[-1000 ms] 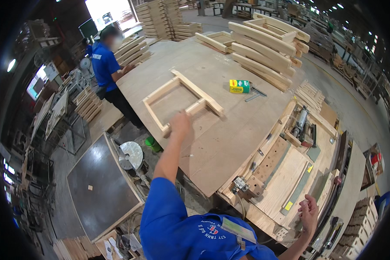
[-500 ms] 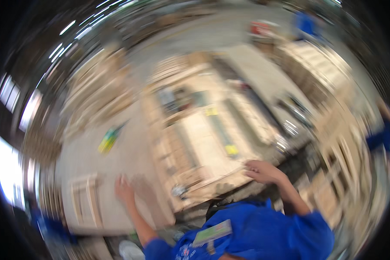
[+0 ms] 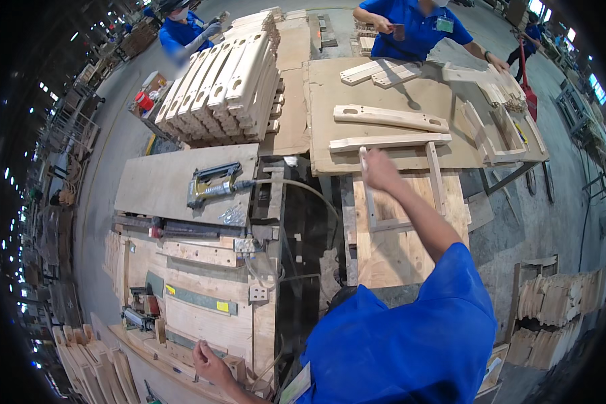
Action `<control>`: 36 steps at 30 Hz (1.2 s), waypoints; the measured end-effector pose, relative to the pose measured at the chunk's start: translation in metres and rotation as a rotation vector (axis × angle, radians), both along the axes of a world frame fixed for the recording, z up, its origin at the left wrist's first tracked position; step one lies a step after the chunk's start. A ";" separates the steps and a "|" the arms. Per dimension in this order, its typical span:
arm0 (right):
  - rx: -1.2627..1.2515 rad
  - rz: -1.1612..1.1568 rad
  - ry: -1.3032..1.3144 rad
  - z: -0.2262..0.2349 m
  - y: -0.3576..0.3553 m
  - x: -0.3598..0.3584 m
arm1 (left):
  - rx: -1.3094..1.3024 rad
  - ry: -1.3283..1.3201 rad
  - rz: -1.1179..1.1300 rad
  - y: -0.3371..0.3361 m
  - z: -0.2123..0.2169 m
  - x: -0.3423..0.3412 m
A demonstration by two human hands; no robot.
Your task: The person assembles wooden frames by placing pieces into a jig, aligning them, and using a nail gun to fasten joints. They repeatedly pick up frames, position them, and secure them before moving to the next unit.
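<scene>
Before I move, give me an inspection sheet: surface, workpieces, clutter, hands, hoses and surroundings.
Surface: brown cardboard-covered table; pale plywood panel on its near side.
Workpieces: pale rectangular wooden frame, seen across both; pale slotted wooden rail beyond it, on the cardboard.
Clutter: yellow-and-black air tool and small silvery metal heap on a flat grey-brown board.
Hands: right hand at the frame's left side bar, fingertips hidden; left hand, loosely curled, beside a pale wooden jig with green strips, nothing seen in it.
Hoses: beige hose curving away from the tool.
Surroundings: tall stack of pale slotted boards; blue-shirted co-workers beyond.
</scene>
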State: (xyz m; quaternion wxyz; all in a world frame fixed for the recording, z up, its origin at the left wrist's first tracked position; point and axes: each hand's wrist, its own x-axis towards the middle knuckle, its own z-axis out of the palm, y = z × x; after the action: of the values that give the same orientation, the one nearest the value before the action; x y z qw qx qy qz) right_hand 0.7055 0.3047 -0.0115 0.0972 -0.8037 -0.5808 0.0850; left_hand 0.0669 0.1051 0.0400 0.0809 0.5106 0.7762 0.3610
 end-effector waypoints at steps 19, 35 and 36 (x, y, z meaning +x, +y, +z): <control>-0.409 0.081 -0.301 -0.041 -0.026 0.127 | -0.118 -0.081 -0.372 0.044 -0.020 0.092; 0.118 0.377 -0.014 0.216 -0.031 -0.120 | 0.354 -0.192 -0.394 0.028 0.078 0.017; 0.163 0.394 0.000 0.221 -0.026 -0.146 | 0.387 -0.196 -0.416 0.024 0.083 0.017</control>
State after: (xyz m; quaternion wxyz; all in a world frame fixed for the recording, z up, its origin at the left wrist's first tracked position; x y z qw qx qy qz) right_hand 0.5600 0.2791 0.2094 0.1432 -0.6643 -0.7315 0.0551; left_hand 0.0835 0.1295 0.1233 0.1287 0.6273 0.5604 0.5252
